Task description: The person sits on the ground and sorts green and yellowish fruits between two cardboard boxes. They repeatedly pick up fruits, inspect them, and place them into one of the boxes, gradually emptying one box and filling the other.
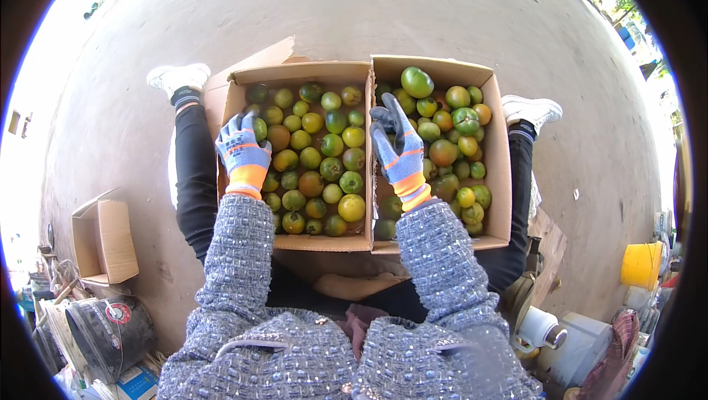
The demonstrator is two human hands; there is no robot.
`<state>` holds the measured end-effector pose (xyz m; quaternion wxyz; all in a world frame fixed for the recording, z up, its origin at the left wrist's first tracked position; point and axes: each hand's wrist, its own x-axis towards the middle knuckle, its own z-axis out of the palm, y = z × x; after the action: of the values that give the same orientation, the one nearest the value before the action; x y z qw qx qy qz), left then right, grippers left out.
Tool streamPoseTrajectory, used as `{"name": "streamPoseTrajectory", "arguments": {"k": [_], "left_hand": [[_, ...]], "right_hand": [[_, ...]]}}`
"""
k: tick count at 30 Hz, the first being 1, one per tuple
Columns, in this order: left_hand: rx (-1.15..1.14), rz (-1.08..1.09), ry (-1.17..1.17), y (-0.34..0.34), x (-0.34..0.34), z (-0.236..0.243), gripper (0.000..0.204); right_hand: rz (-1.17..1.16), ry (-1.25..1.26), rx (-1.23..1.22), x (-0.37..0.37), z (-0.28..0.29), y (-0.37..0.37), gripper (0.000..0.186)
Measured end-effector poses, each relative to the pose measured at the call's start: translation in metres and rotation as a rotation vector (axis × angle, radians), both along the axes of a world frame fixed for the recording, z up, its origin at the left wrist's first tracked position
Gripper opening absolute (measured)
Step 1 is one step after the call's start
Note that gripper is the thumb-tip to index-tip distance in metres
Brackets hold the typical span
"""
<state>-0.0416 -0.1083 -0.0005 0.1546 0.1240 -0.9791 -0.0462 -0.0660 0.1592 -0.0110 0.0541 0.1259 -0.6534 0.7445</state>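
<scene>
Two open cardboard boxes stand side by side between my legs, the left box (295,74) and the right box (504,201), each filled with green, yellow and orange-tinged tomatoes (311,122). My left hand (242,145), in a blue-grey glove with an orange cuff, curls over a green tomato (259,129) at the left box's left wall. Above the right box's near-left part, my right hand (400,148) is open, thumb and dark-coated fingers apart. Beyond its fingertips, a larger green tomato (417,82) shows above the others; whether it rests or is in the air I cannot tell.
A small open cardboard box (110,241) lies on the concrete floor (339,9) at left. Near it are a black bucket (110,334) and clutter. To the right stand a yellow bucket (639,265), a white container (575,348) and a white flask (540,328). My legs flank the boxes.
</scene>
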Motion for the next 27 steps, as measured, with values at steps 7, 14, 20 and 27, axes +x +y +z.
{"name": "streamPoseTrajectory", "arguments": {"k": [7, 14, 20, 27], "left_hand": [[1.645, -0.533, 0.106, 0.079, 0.024, 0.021, 0.058], [1.587, -0.483, 0.225, 0.106, 0.019, 0.003, 0.047], [1.449, -0.319, 0.252, 0.092, 0.014, -0.042, 0.042], [0.506, -0.261, 0.236, 0.073, 0.011, -0.041, 0.052]], "right_hand": [[0.034, 0.691, 0.690, 0.010, 0.024, -0.002, 0.075], [-0.193, 0.191, -0.004, 0.004, 0.014, -0.005, 0.068], [-0.365, -0.269, -0.580, -0.015, -0.013, 0.013, 0.053], [-0.300, -0.250, -0.565, -0.012, -0.011, 0.009, 0.048]]}}
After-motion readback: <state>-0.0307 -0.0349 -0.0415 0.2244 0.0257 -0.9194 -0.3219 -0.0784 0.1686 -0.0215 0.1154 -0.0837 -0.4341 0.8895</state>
